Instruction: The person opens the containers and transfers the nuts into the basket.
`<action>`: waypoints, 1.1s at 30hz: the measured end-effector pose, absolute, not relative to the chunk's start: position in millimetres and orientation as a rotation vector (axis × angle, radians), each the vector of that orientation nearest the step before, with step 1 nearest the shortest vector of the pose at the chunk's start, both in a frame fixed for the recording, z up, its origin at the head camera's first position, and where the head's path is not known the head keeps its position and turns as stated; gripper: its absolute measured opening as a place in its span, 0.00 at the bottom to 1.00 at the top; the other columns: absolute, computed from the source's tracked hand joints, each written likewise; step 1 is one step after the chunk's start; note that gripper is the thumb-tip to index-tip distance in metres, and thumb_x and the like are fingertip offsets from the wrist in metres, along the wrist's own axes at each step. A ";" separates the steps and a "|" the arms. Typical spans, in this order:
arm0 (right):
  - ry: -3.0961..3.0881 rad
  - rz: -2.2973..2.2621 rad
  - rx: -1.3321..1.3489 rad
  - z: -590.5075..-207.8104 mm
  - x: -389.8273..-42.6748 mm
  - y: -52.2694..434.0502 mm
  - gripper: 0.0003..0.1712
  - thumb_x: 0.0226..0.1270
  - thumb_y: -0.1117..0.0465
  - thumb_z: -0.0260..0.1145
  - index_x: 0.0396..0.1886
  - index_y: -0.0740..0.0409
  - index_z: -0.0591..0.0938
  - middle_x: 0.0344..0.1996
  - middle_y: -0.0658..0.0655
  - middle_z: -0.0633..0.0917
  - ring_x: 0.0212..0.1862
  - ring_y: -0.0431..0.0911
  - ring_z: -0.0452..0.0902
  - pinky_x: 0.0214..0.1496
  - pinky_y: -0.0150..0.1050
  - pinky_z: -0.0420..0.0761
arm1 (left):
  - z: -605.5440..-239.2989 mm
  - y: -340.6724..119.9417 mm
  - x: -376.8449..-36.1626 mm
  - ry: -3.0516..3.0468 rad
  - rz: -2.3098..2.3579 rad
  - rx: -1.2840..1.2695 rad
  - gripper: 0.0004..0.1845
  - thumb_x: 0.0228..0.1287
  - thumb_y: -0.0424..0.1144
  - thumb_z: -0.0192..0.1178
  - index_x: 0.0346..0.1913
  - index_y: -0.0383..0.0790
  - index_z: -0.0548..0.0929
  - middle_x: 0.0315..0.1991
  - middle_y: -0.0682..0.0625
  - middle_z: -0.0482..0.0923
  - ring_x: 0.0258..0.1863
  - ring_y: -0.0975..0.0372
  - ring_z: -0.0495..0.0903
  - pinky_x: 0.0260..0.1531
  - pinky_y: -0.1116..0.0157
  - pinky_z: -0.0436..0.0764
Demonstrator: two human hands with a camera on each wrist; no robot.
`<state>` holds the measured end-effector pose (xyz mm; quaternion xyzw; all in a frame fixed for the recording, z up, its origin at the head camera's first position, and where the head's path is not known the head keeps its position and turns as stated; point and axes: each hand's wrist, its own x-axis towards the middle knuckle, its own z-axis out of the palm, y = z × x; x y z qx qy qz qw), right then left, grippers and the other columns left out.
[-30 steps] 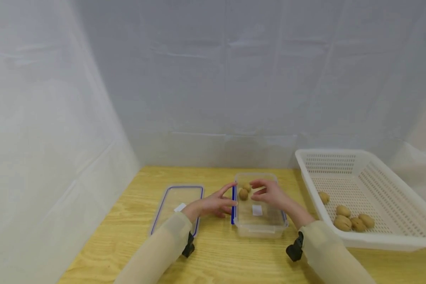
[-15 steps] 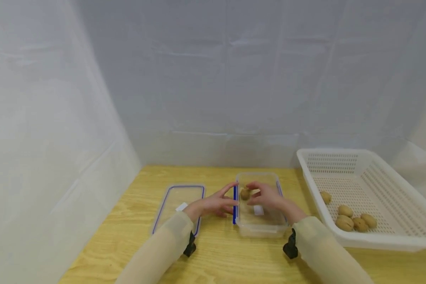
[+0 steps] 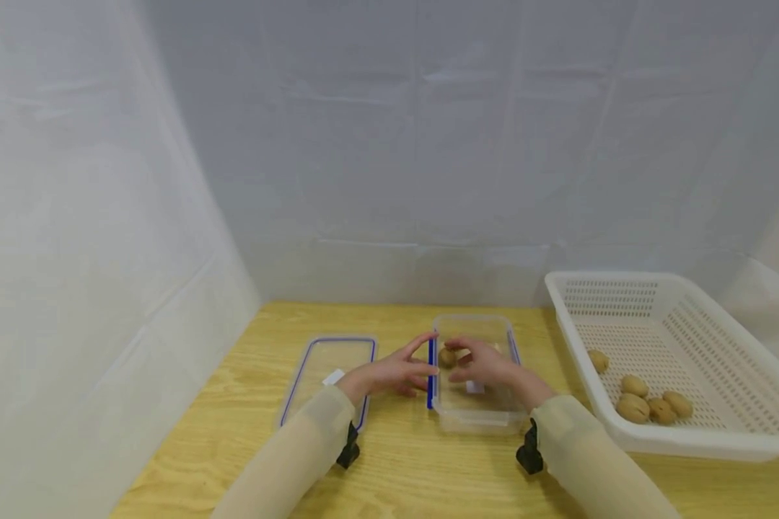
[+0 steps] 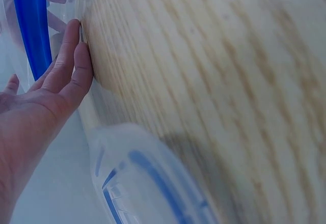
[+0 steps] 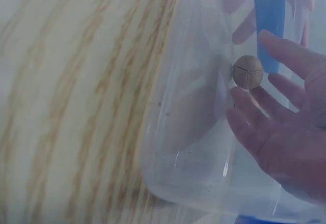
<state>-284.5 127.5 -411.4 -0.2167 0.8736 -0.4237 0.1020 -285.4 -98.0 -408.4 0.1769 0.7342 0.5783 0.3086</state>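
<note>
A clear plastic container (image 3: 480, 422) with blue side clips stands open-topped on the wooden table. Inside it, near the left wall, lies a walnut (image 3: 447, 358). My right hand (image 3: 487, 362) reaches into the container, its fingers loosely bent and spread. In the right wrist view the walnut (image 5: 248, 72) sits at the fingertips, not pinched between them; whether they touch it is hard to tell. My left hand (image 3: 396, 371) rests against the container's left side with fingers spread, beside the blue clip (image 4: 33, 28).
The container's clear lid (image 3: 331, 353), edged in blue, lies on the table to the left, partly under the left forearm. At the right stands a white perforated basket (image 3: 714, 440) with several walnuts (image 3: 632, 408) in its near left part. Plastic sheeting (image 3: 389, 144) hangs behind.
My right hand has moved left inside the container, up to the walnut. A second walnut that showed earlier is now out of sight behind the hand. The left hand stays put.
</note>
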 end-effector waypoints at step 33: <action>2.673 -1.100 -0.705 -418.7 -281.8 121.7 0.16 0.55 0.72 0.71 0.45 0.62 0.81 0.41 0.54 0.81 0.43 0.48 0.78 0.49 0.45 0.79 | -408.6 -97.7 -286.2 1.960 1.508 0.462 0.40 0.71 0.42 0.57 0.77 0.61 0.46 0.59 0.38 0.74 0.42 0.53 0.82 0.41 0.57 0.80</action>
